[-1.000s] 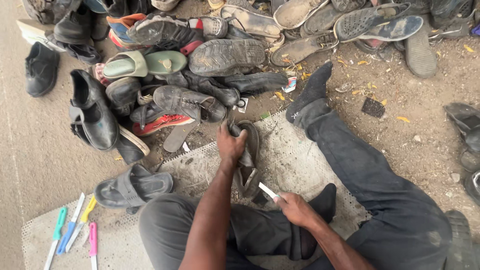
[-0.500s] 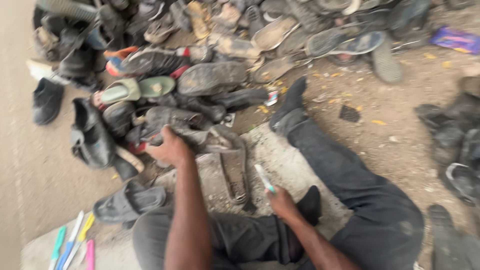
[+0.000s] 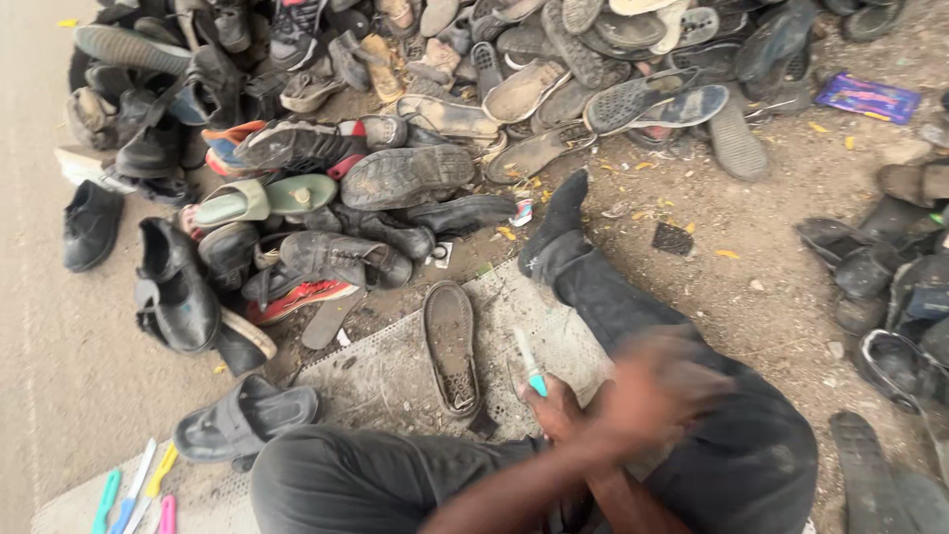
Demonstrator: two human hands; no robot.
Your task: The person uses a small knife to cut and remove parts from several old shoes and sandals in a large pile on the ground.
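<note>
My right hand (image 3: 556,407) is closed around a small tool with a teal handle and a pale tip (image 3: 528,362) that points up, just above my lap. Across it, over my right thigh, my left hand (image 3: 654,388) is a blur of motion, and its fingers cannot be made out. Sole up on the dusty perforated mat (image 3: 381,371), a worn grey shoe sole (image 3: 451,346) lies left of both hands with nothing touching it. My legs are in dark trousers, and the right leg stretches out to a dark sock (image 3: 560,222).
A large pile of old shoes and sandals (image 3: 395,178) fills the ground ahead and to the left. A black sandal (image 3: 243,421) lies by my left knee. Coloured plastic-handled tools (image 3: 133,491) lie at the bottom left. More shoes (image 3: 880,267) sit at the right, near a blue packet (image 3: 869,97).
My left hand has let go of the shoe sole and swung right across my right hand. The sole now lies flat on the mat. The camera view has shifted.
</note>
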